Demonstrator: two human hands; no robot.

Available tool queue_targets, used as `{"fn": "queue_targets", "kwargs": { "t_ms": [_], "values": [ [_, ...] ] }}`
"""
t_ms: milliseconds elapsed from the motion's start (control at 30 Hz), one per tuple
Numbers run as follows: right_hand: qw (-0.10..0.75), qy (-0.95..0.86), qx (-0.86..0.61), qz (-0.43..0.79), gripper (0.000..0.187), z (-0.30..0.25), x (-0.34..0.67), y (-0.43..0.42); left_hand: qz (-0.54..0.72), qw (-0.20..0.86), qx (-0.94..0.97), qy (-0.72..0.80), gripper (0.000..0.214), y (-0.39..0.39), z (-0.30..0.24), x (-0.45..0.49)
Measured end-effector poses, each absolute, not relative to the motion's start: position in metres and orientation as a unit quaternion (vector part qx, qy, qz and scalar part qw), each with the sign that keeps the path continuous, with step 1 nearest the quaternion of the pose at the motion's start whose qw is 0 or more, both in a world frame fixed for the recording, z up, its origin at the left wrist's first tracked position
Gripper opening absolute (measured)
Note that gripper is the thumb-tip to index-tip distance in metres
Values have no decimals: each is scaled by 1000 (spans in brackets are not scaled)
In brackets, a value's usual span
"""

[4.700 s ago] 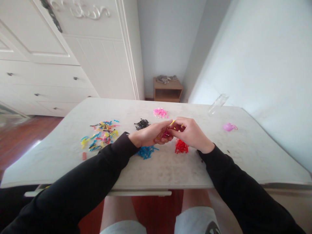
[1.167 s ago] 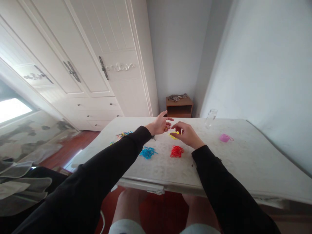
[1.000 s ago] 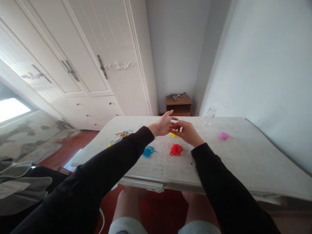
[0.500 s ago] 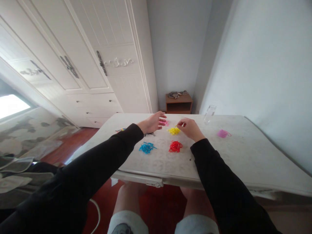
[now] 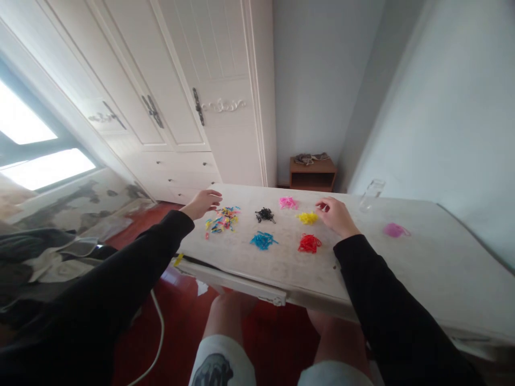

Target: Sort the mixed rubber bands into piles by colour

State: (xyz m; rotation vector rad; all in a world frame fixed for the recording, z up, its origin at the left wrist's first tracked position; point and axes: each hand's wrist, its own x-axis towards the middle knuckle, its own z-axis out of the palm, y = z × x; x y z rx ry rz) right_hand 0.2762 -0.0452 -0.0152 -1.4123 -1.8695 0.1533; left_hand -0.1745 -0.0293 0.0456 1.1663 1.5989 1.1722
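Note:
Small plastic loops lie sorted by colour on a white table (image 5: 402, 268): a pink pile (image 5: 288, 202), a black pile (image 5: 264, 215), a yellow pile (image 5: 308, 217), a blue pile (image 5: 263, 240) and a red pile (image 5: 309, 243). A mixed-colour pile (image 5: 222, 219) lies at the left. My left hand (image 5: 202, 203) hovers just left of the mixed pile, fingers loosely spread, nothing in it. My right hand (image 5: 336, 216) rests beside the yellow pile with curled fingers; what they hold, if anything, is hidden.
A clear glass (image 5: 370, 194) stands near the table's far edge and a pink lump (image 5: 395, 230) lies to the right. White wardrobes (image 5: 193, 102) fill the left, a small wooden stand (image 5: 313, 173) is behind. A yellow piece (image 5: 178, 259) hangs at the table's left edge.
My hands have parted from over the yellow pile. The left hand swung left to the mixed pile; the right stayed by the yellow pile. The view turned left.

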Motion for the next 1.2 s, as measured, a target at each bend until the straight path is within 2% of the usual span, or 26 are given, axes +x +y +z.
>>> {"fn": "queue_targets", "kwargs": {
  "t_ms": [200, 333, 433, 567, 667, 967, 1033, 1200],
  "values": [
    [392, -736, -547, 71, 13, -12, 274, -46, 325, 284, 633, 642, 39, -29, 28, -200],
    [386, -742, -543, 76, 14, -13, 274, -46, 224, 276, 732, 581, 54, -28, 23, -188],
    [386, -741, -544, 77, 15, -14, 275, -45, 182, 275, 777, 537, 53, -32, 18, -179],
    [385, -743, -543, 75, 14, -14, 274, -45, 215, 256, 790, 513, 32, -38, 12, -174],
    [382, -746, -541, 76, 13, -13, 273, -46, 242, 284, 765, 525, 20, -40, 10, -171],
    [376, -754, -533, 81, 11, -10, 271, -48, 311, 283, 714, 559, 19, -41, 11, -169],
    [379, -754, -531, 78, 11, -10, 270, -48, 364, 320, 666, 566, 18, -38, 13, -169],
    [373, -758, -527, 89, 11, -11, 270, -48, 545, 537, 348, 542, 17, -31, 20, -164]
  ]
}}
